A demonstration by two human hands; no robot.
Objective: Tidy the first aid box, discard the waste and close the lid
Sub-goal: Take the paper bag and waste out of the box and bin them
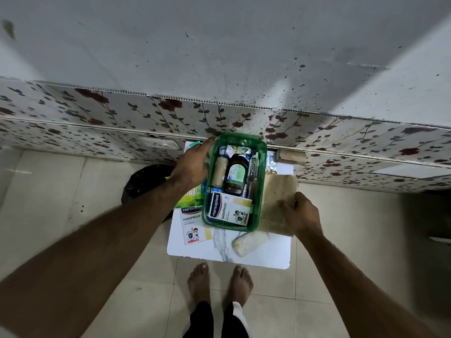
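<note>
Green box (pixel 259 191) between both hands

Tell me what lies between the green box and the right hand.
In the head view, only a brown paper sheet lies between the green box and the right hand, which grips its near edge.

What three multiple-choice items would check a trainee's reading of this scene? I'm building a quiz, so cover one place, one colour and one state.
1. Where does the brown glass bottle lie?
A. Inside the box
B. On the floor
C. In the black bag

2. What colour is the open plastic first aid box?
A. Red
B. Translucent green
C. Yellow

3. What is the right hand doing?
A. Resting on the floor
B. Gripping the bottle
C. Holding the brown paper sheet

Answers: 1 A, it lies among the box's contents; 2 B, its walls show green; 3 C, the fingers pinch the sheet's near edge beside the box.
</note>
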